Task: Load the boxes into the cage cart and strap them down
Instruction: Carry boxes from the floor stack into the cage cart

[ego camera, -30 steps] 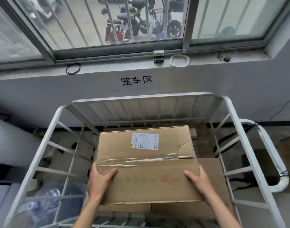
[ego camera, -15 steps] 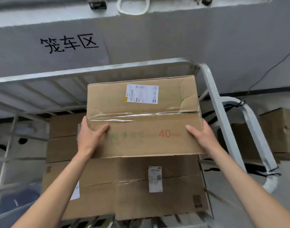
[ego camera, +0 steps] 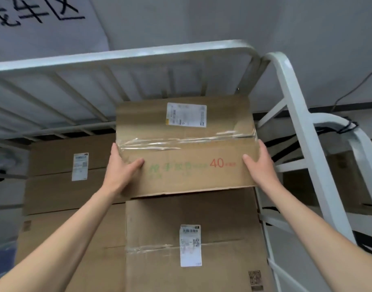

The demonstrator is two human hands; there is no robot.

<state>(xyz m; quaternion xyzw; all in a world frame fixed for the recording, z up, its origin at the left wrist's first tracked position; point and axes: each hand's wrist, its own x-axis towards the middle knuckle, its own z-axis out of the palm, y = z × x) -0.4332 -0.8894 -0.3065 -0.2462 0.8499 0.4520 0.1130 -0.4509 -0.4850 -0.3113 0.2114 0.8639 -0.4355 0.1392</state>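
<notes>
A taped cardboard box (ego camera: 185,175) with a white label and a red "40" sits on top of a taller labelled box (ego camera: 159,228) inside the white metal cage cart (ego camera: 138,55). My left hand (ego camera: 120,167) grips its left edge, thumb on the near face. On the opposite edge my right hand (ego camera: 260,163) grips the same way. The box's near edge overhangs the box below a little. No strap is visible.
More stacked boxes (ego camera: 58,165) fill the cart's left side, lower than the held box. The cart's right side frame (ego camera: 296,114) stands just beyond my right hand. Another box (ego camera: 349,186) lies outside the cart at right. A grey wall with black characters rises behind.
The box has gone forward and down onto the stack at the cart's right side. The camera has moved closer and lower. Both hands keep the same hold.
</notes>
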